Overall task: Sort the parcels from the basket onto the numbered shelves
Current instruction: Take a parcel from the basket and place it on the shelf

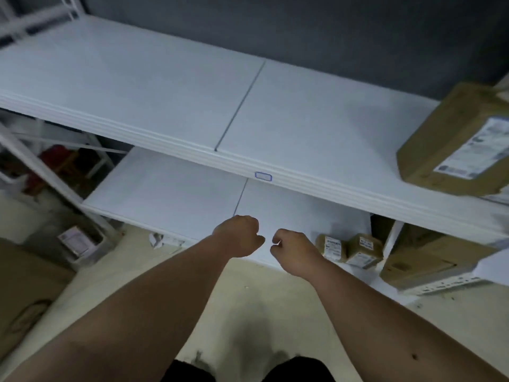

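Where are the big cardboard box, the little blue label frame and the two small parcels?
Big cardboard box (pixel 440 139): head view, brown side face.
Blue label frame (pixel 263 176): head view, its middle.
Two small parcels (pixel 364 250): head view, right parcel's top.

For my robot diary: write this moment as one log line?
left hand: curled, empty | right hand: curled, empty | large parcel: upper shelf

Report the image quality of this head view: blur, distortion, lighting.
Head view: soft throughout; parcel labels unreadable; wide-angle lens bows the upper shelf edge; lighting dim and flat, no glare; dark shadow on the floor by the feet; both hands, left and right, fairly clear.
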